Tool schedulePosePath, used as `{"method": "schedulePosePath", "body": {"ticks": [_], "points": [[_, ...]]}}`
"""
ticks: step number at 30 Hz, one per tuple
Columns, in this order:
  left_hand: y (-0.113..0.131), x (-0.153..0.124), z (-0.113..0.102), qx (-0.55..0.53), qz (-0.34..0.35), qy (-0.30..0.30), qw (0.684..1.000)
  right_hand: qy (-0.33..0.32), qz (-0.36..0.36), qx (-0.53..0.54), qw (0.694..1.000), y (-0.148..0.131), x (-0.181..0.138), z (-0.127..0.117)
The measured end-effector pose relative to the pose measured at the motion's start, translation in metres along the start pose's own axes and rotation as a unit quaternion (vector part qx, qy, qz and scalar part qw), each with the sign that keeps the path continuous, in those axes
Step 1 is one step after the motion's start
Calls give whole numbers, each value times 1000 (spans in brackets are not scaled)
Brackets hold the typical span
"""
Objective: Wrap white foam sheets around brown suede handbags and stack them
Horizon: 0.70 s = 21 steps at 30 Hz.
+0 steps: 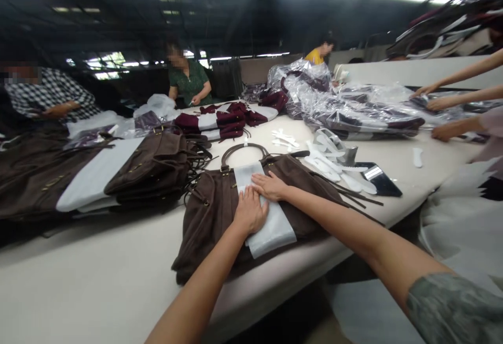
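Brown bag (210, 215), foam sheet (275, 228) laid on front.
Your left hand (249, 212), right hand (270, 185) press it flat, palms open; bag not wrapped yet.

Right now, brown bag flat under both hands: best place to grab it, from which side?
Probably the curved handle at the far end of the brown bag, from above. It loops out bare on the table, so fingers could hook under it. The body lies flat and limp, with left hand and right hand pressing a white sheet across its middle.
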<state>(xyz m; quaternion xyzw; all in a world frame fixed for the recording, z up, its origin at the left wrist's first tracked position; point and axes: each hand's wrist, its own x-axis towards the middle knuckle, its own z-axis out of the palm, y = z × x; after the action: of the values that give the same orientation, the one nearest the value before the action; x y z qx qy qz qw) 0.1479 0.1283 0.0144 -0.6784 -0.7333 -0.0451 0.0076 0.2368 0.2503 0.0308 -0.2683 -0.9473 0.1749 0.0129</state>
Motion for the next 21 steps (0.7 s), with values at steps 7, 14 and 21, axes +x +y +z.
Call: {"method": "schedulePosePath", "body": {"ticks": [7, 14, 21], "points": [[-19, 13, 17, 21, 30, 16, 999, -5, 26, -6, 1000, -9, 2, -48], [-23, 9, 14, 4, 47, -13, 999, 345, 253, 63, 902, 85, -108, -154], [-22, 7, 12, 4, 41, -13, 999, 373, 421, 100, 821, 201, -151, -184]]}}
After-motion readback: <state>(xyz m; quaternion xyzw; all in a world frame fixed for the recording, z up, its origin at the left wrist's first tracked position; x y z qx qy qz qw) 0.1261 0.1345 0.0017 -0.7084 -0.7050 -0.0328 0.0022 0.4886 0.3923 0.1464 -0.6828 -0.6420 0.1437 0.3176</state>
